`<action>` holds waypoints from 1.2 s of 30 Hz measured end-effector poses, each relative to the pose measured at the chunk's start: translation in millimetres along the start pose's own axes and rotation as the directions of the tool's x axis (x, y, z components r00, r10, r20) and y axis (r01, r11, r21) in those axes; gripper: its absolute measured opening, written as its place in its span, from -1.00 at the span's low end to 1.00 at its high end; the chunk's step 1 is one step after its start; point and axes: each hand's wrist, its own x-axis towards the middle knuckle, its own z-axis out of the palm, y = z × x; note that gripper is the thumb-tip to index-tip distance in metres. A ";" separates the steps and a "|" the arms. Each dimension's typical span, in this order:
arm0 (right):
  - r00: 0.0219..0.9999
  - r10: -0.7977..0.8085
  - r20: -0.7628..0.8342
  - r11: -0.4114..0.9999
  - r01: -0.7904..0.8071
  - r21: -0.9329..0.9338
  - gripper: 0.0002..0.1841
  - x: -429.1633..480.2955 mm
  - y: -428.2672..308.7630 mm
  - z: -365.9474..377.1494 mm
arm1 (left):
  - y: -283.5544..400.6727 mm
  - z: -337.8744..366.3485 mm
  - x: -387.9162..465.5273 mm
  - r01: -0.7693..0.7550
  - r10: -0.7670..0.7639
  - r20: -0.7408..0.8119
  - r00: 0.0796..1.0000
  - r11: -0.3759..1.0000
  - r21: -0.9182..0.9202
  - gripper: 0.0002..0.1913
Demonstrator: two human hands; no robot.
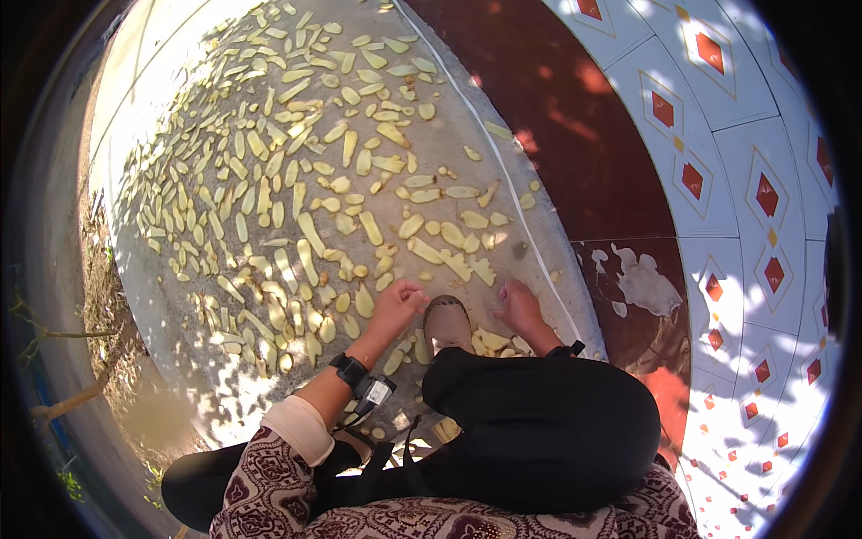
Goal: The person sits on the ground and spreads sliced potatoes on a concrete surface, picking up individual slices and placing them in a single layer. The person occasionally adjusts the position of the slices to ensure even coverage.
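Note:
Pale yellow root slices (310, 234), which look like ginger, lie spread over the concrete ground (465, 128). My left hand (399, 303) is just left of the toe of my brown shoe (446, 322), beside several slices. Its fingers are curled in, and whether a slice is between them cannot be made out. On the other side of the shoe, my right hand (522, 306) has bent fingers, below a lobed slice (482, 271); its inner side is partly hidden. A small heap of slices (497, 341) lies between the shoe and my right wrist.
A white line (510, 185) runs along the concrete's right side. Past it come dark red tiles (572, 155) with a whitish patch (646, 283), then white patterned tiles (707, 155). My black-trousered knee (539, 424) is close below my right hand. Bare branches (71, 401) stand at left.

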 end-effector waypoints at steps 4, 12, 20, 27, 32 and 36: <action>0.998 -0.048 0.030 0.999 0.048 0.006 -0.49 -4.2 0.8 3.3 | -4.5 -2.4 10.3 0.043 -0.043 0.003 0.999 0.999 -0.033 -0.79; 0.996 -0.036 0.079 0.999 0.035 0.008 -0.47 1.3 -2.6 2.3 | -12.8 -1.0 28.5 0.121 -0.106 0.129 0.986 0.986 -0.116 -0.78; 0.985 -0.049 0.163 0.998 0.042 0.046 -0.48 8.3 -4.2 -3.9 | 9.3 -22.3 27.7 0.165 -0.150 0.105 0.983 0.974 -0.157 -0.78; 0.971 0.068 0.230 0.996 -0.051 -0.080 -0.43 10.3 -2.0 3.8 | 8.8 -56.2 -11.3 0.233 -0.237 0.007 0.972 0.950 -0.208 -0.82; 0.965 -0.011 0.261 0.994 0.039 -0.102 -0.45 14.2 3.4 3.3 | 13.3 -79.3 -58.9 0.256 -0.267 -0.045 0.963 0.951 -0.176 -0.81; 0.895 0.023 0.446 0.995 0.022 -0.094 -0.48 21.7 -3.5 -13.0 | 28.1 -94.5 -109.5 0.239 -0.261 -0.090 0.961 0.950 -0.201 -0.81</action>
